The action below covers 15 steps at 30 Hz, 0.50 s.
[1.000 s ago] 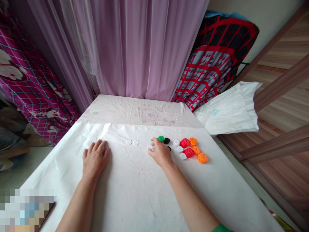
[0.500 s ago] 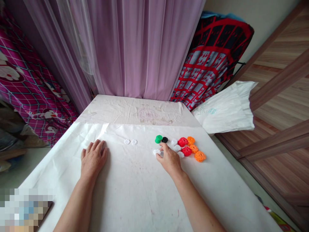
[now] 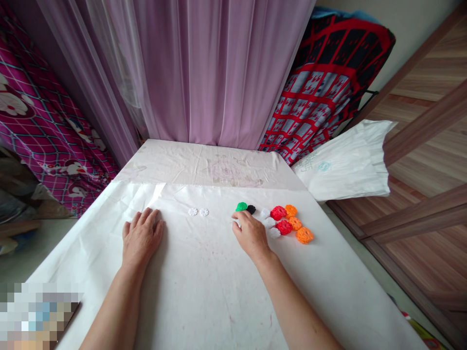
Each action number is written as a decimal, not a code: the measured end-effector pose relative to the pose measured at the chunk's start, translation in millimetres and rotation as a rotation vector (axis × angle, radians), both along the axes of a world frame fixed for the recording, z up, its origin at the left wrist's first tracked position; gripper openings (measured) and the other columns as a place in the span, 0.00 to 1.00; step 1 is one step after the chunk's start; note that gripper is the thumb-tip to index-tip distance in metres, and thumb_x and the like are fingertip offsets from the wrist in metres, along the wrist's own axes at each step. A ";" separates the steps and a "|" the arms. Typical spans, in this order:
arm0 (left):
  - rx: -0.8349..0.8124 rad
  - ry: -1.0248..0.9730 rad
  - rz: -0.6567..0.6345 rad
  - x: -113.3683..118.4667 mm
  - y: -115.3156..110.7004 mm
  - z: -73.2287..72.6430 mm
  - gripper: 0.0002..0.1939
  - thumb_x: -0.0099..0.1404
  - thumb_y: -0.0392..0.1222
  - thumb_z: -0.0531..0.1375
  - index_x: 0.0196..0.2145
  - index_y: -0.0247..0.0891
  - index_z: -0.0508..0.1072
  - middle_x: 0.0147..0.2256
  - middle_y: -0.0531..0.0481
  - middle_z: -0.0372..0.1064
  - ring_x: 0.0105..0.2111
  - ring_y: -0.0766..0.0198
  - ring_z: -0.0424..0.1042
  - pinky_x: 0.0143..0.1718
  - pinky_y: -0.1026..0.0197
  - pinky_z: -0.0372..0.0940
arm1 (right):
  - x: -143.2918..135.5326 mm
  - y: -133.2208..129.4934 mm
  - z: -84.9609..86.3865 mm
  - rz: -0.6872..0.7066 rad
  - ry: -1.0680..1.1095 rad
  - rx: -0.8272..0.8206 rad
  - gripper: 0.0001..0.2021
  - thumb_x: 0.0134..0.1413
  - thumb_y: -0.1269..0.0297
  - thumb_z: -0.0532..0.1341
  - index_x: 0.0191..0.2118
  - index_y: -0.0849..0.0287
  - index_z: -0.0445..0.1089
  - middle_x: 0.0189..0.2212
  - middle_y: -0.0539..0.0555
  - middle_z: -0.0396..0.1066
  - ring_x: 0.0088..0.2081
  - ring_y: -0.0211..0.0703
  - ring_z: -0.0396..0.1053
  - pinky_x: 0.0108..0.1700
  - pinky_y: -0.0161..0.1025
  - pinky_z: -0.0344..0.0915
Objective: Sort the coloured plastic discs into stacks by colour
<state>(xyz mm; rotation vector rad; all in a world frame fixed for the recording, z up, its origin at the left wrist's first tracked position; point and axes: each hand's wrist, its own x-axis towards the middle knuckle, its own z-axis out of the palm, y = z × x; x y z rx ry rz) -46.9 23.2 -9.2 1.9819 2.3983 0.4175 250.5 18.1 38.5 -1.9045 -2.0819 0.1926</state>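
Crochet flowers, small and bright, sit in a cluster right of centre in the frame, on the white sheet (image 3: 204, 291) covering the surface. Nearest me, my left hand (image 3: 140, 238) lies flat and released, palm down, left of centre. My right hand (image 3: 251, 233) curls over the cluster's left edge; a bit of white shows at its fingertips, but I cannot tell whether I grip it. Just beyond are the green flower (image 3: 241, 206) and black flower (image 3: 251, 209); red flowers (image 3: 278, 213) and orange flowers (image 3: 304, 235) lie rightward. Two white flowers (image 3: 198, 212) sit apart, mid-frame. Farther back hangs the purple curtain (image 3: 204, 73). Risk: my knuckles could nudge neighbours and scatter them; white pieces vanish against the sheet.
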 end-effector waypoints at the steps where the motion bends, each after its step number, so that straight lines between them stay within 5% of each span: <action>1: 0.001 -0.001 0.000 0.3 -0.2 0.5 0.26 0.71 0.50 0.44 0.60 0.38 0.67 0.64 0.42 0.60 0.64 0.47 0.55 0.64 0.40 0.47 | -7.9 5.5 1.1 0.029 -0.001 -0.012 0.12 0.59 0.71 0.56 0.44 0.54 0.72 0.45 0.53 0.75 0.43 0.42 0.73 0.42 0.35 0.64; 7: 0.001 -0.012 -0.008 0.9 -0.6 1.2 0.26 0.71 0.49 0.45 0.60 0.39 0.66 0.64 0.42 0.60 0.64 0.47 0.55 0.64 0.40 0.48 | -57.6 42.8 -11.4 0.179 0.018 -0.070 0.13 0.59 0.68 0.59 0.49 0.55 0.70 0.49 0.54 0.74 0.49 0.46 0.69 0.49 0.39 0.63; 15: -0.009 -0.015 0.000 0.9 -0.8 1.2 0.26 0.71 0.50 0.44 0.60 0.39 0.66 0.64 0.42 0.59 0.65 0.47 0.55 0.64 0.40 0.47 | -79.5 52.0 -17.9 0.144 0.020 -0.154 0.17 0.57 0.68 0.60 0.53 0.57 0.67 0.47 0.56 0.75 0.48 0.45 0.70 0.47 0.39 0.64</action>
